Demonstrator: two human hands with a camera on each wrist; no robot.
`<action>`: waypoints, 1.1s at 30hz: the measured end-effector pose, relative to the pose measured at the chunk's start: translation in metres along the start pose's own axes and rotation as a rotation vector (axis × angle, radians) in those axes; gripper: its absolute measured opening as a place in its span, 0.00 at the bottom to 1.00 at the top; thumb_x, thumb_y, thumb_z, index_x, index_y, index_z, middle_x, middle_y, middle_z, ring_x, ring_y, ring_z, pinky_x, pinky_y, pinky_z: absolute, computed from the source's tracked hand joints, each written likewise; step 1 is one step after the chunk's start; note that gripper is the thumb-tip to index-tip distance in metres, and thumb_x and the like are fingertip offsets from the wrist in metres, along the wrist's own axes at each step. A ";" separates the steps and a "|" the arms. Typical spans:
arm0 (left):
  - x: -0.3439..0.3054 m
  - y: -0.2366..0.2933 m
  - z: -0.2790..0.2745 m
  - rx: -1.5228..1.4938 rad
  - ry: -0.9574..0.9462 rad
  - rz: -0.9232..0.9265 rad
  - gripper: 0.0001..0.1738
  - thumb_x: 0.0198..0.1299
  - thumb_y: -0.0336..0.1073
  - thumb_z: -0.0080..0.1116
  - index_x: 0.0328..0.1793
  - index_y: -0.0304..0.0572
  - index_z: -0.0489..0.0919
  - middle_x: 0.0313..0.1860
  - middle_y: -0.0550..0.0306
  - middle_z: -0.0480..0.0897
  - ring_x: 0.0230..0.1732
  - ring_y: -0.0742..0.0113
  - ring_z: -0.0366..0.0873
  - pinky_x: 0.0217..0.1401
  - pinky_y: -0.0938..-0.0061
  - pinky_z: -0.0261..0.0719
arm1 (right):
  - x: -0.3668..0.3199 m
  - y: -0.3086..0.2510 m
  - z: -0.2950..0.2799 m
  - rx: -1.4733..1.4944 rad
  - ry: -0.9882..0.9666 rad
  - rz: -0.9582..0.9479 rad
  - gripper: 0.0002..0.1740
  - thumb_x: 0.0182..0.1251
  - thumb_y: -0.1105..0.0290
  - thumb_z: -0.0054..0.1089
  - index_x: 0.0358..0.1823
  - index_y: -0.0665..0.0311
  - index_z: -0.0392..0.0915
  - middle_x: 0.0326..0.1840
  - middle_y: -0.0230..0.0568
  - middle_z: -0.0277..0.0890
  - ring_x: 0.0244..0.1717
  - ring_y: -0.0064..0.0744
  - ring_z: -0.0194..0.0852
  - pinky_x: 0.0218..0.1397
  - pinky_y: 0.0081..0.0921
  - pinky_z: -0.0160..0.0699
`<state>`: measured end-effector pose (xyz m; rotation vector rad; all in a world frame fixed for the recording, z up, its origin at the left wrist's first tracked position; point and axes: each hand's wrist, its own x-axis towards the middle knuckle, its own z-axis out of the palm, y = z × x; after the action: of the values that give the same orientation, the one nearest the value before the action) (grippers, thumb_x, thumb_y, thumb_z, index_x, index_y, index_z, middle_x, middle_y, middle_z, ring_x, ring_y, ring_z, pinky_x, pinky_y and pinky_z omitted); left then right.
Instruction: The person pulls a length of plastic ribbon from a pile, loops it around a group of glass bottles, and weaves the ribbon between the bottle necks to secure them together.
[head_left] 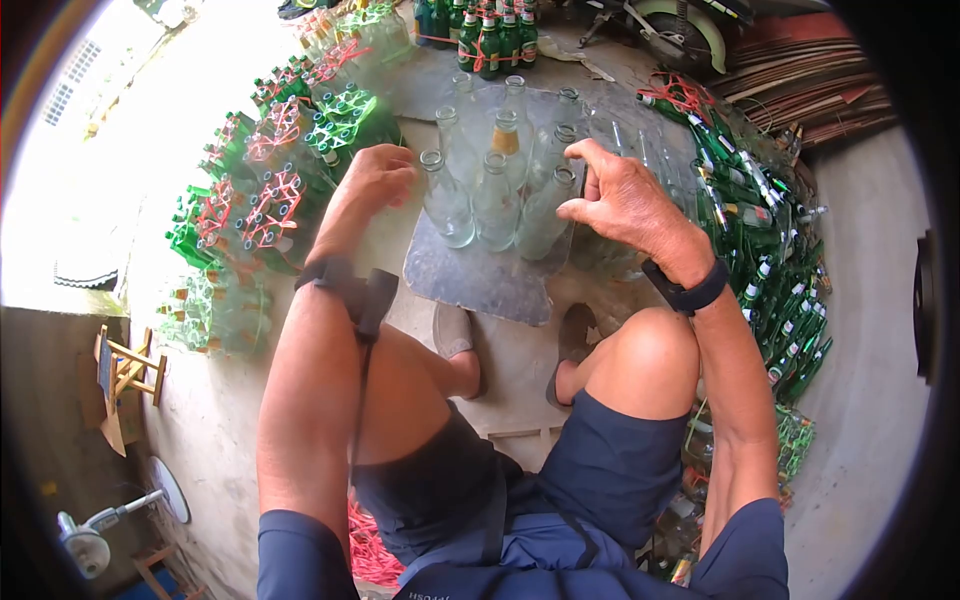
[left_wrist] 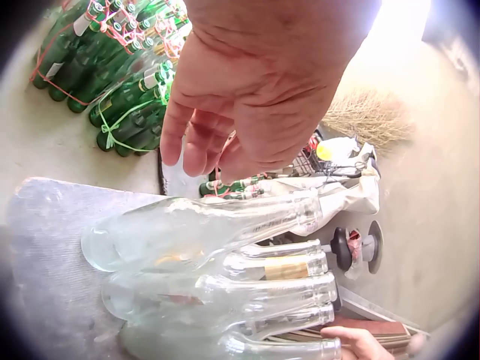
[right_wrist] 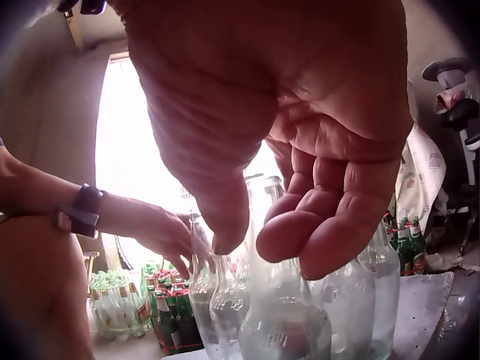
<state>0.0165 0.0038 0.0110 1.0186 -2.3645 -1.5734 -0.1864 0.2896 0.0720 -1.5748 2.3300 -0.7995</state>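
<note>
Several clear glass bottles (head_left: 494,205) stand upright in a close group on a grey board (head_left: 480,285). One bottle farther back has a yellowish neck label (head_left: 505,140). My left hand (head_left: 377,180) hovers just left of the group, fingers loosely bent and holding nothing; the left wrist view shows its palm (left_wrist: 255,105) above the nearest bottle (left_wrist: 202,232). At the group's right side is my right hand (head_left: 632,200), thumb and fingers apart on either side of the mouth of the front right bottle (head_left: 545,220). In the right wrist view, a bottle neck (right_wrist: 264,199) shows between thumb and fingers.
Tied bundles of green bottles (head_left: 350,118) stand on the left, with clear bottles (head_left: 215,310) nearer. More green bottles (head_left: 487,45) stand at the back. A heap of loose green bottles (head_left: 765,270) lies along the right wall. A motorcycle wheel (head_left: 685,35) is at the back right.
</note>
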 end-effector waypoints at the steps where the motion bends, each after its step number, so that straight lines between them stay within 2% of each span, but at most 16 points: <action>1: -0.005 0.002 -0.004 -0.019 0.022 0.021 0.27 0.66 0.39 0.65 0.67 0.32 0.81 0.50 0.52 0.87 0.43 0.65 0.86 0.47 0.68 0.88 | -0.002 0.001 -0.006 0.002 0.001 -0.009 0.29 0.57 0.67 0.78 0.60 0.65 0.78 0.23 0.41 0.77 0.25 0.36 0.77 0.35 0.36 0.77; 2: -0.009 0.005 -0.009 -0.038 0.046 0.044 0.27 0.67 0.40 0.66 0.67 0.31 0.81 0.51 0.52 0.87 0.43 0.64 0.86 0.48 0.67 0.89 | -0.005 0.002 -0.014 0.003 0.002 -0.022 0.29 0.58 0.68 0.77 0.60 0.65 0.77 0.23 0.40 0.76 0.25 0.35 0.76 0.34 0.35 0.76; 3: -0.014 0.009 -0.014 -0.093 0.048 0.057 0.29 0.67 0.43 0.69 0.68 0.29 0.81 0.52 0.51 0.87 0.43 0.64 0.86 0.50 0.67 0.89 | -0.008 -0.002 -0.026 0.000 -0.032 0.027 0.28 0.56 0.67 0.76 0.58 0.65 0.78 0.27 0.48 0.82 0.32 0.49 0.86 0.40 0.42 0.82; 8: -0.050 0.042 -0.035 -0.537 0.164 0.213 0.25 0.71 0.41 0.66 0.68 0.32 0.81 0.55 0.53 0.87 0.49 0.65 0.85 0.55 0.66 0.88 | -0.058 -0.036 -0.061 -0.033 -0.003 -0.051 0.16 0.63 0.72 0.70 0.51 0.67 0.81 0.25 0.42 0.75 0.25 0.39 0.74 0.34 0.35 0.73; 11: -0.084 0.069 -0.053 -0.646 0.200 0.276 0.23 0.73 0.39 0.64 0.69 0.33 0.81 0.59 0.51 0.87 0.49 0.66 0.84 0.57 0.66 0.87 | -0.096 -0.053 -0.057 0.003 -0.129 -0.115 0.15 0.62 0.73 0.67 0.49 0.72 0.78 0.34 0.47 0.73 0.35 0.41 0.77 0.41 0.35 0.76; 13: -0.114 0.078 -0.068 -0.859 0.066 0.426 0.22 0.74 0.34 0.60 0.70 0.31 0.75 0.60 0.47 0.85 0.50 0.63 0.85 0.56 0.64 0.87 | -0.120 -0.055 -0.048 0.039 -0.235 -0.107 0.16 0.59 0.76 0.65 0.48 0.75 0.77 0.39 0.50 0.72 0.41 0.46 0.78 0.46 0.36 0.77; 16: -0.174 0.067 -0.092 -0.827 0.089 0.405 0.20 0.76 0.33 0.60 0.70 0.32 0.76 0.60 0.46 0.85 0.49 0.64 0.85 0.55 0.64 0.89 | -0.141 -0.049 -0.027 -0.199 -0.254 -0.299 0.17 0.52 0.72 0.69 0.45 0.70 0.80 0.42 0.48 0.76 0.50 0.53 0.78 0.56 0.41 0.75; 17: -0.198 0.061 -0.095 -0.763 0.190 0.351 0.23 0.75 0.33 0.61 0.71 0.28 0.75 0.61 0.43 0.84 0.49 0.63 0.85 0.56 0.65 0.88 | -0.146 -0.044 -0.020 -0.216 -0.190 -0.288 0.17 0.52 0.71 0.70 0.44 0.67 0.81 0.46 0.47 0.78 0.53 0.53 0.77 0.60 0.41 0.73; 20: -0.256 0.013 -0.095 -0.510 0.345 0.228 0.22 0.74 0.38 0.62 0.69 0.33 0.81 0.61 0.49 0.86 0.49 0.67 0.84 0.58 0.66 0.87 | -0.150 -0.037 -0.021 -0.193 -0.187 -0.233 0.17 0.53 0.71 0.70 0.45 0.68 0.80 0.48 0.47 0.79 0.54 0.53 0.77 0.60 0.41 0.74; 22: -0.293 -0.040 -0.089 -0.562 0.362 0.095 0.22 0.75 0.38 0.61 0.70 0.34 0.80 0.62 0.46 0.86 0.48 0.70 0.84 0.58 0.65 0.87 | -0.153 -0.032 -0.023 -0.201 -0.212 -0.229 0.16 0.55 0.73 0.69 0.45 0.69 0.79 0.48 0.48 0.78 0.54 0.53 0.77 0.61 0.40 0.75; 23: -0.313 -0.060 -0.079 -0.616 0.425 0.046 0.23 0.71 0.38 0.65 0.66 0.29 0.82 0.55 0.46 0.88 0.45 0.68 0.84 0.55 0.66 0.89 | -0.155 -0.028 -0.025 -0.205 -0.216 -0.197 0.15 0.57 0.75 0.67 0.46 0.69 0.78 0.49 0.48 0.78 0.55 0.53 0.76 0.62 0.40 0.74; 24: -0.334 -0.084 -0.070 -0.612 0.422 -0.058 0.23 0.74 0.38 0.63 0.69 0.35 0.80 0.61 0.48 0.87 0.45 0.72 0.84 0.57 0.65 0.87 | -0.157 -0.023 -0.026 -0.211 -0.221 -0.165 0.15 0.59 0.76 0.65 0.48 0.70 0.78 0.49 0.49 0.77 0.55 0.53 0.76 0.63 0.39 0.74; 26: -0.369 -0.138 -0.044 -0.507 0.499 -0.210 0.21 0.72 0.37 0.65 0.66 0.36 0.82 0.57 0.51 0.88 0.43 0.74 0.83 0.55 0.67 0.88 | -0.158 -0.015 -0.028 -0.212 -0.228 -0.168 0.14 0.60 0.77 0.65 0.48 0.70 0.78 0.50 0.48 0.77 0.55 0.51 0.77 0.64 0.37 0.74; 29: -0.422 -0.226 0.000 -0.548 0.480 -0.441 0.22 0.70 0.39 0.68 0.64 0.32 0.83 0.53 0.52 0.89 0.39 0.73 0.83 0.49 0.69 0.88 | -0.160 -0.013 -0.028 -0.185 -0.227 -0.121 0.13 0.62 0.77 0.63 0.48 0.70 0.78 0.49 0.46 0.77 0.55 0.47 0.77 0.64 0.34 0.75; 32: -0.465 -0.312 0.055 -0.477 0.464 -0.605 0.24 0.68 0.38 0.68 0.65 0.29 0.82 0.50 0.52 0.89 0.42 0.69 0.86 0.44 0.72 0.88 | -0.160 -0.015 -0.028 -0.200 -0.215 -0.103 0.12 0.64 0.77 0.62 0.48 0.70 0.78 0.48 0.46 0.78 0.54 0.47 0.78 0.63 0.34 0.75; 33: -0.470 -0.308 0.069 -0.452 0.474 -0.708 0.25 0.67 0.37 0.66 0.65 0.29 0.82 0.50 0.51 0.89 0.43 0.68 0.86 0.44 0.73 0.88 | -0.160 -0.015 -0.027 -0.205 -0.216 -0.105 0.12 0.64 0.77 0.62 0.48 0.70 0.78 0.48 0.46 0.78 0.54 0.47 0.78 0.63 0.34 0.75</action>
<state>0.4880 0.2640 -0.1650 1.9470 -1.3107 -1.6721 -0.1226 0.4389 0.0841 -1.7799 2.2464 -0.3958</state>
